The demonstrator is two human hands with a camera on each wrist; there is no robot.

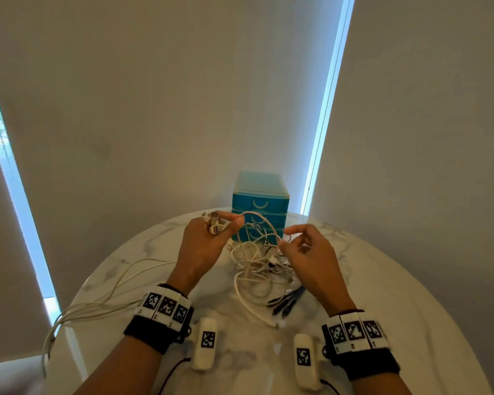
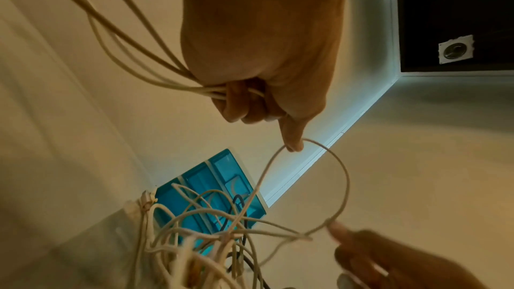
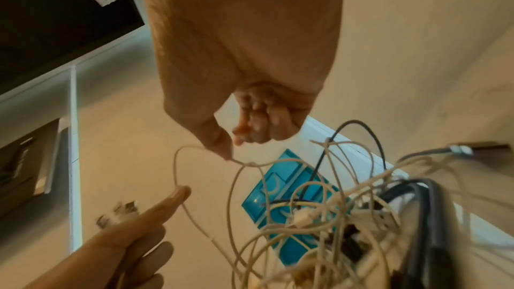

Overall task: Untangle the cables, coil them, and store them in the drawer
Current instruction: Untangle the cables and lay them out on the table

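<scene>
A tangle of white cables [image 1: 261, 263] lies mid-table in front of a blue drawer unit [image 1: 260, 199], whose drawers are closed. My left hand [image 1: 234, 222] is raised beside it and grips a bundle of white cables [image 2: 214, 92] with their connectors [image 1: 214, 222] sticking out above the fingers. One finger [image 2: 292, 143] hooks a loop of white cable [image 2: 345, 184]. My right hand [image 1: 283, 239] pinches the other side of that same loop [image 3: 229, 157] between thumb and forefinger, just above the tangle [image 3: 319, 217].
Several white cables [image 1: 97, 297] trail from my left hand across the round marble table [image 1: 382, 280] and hang over its left edge. Dark cables [image 1: 288, 300] lie at the near side of the tangle. A wall of blinds stands right behind the drawer unit.
</scene>
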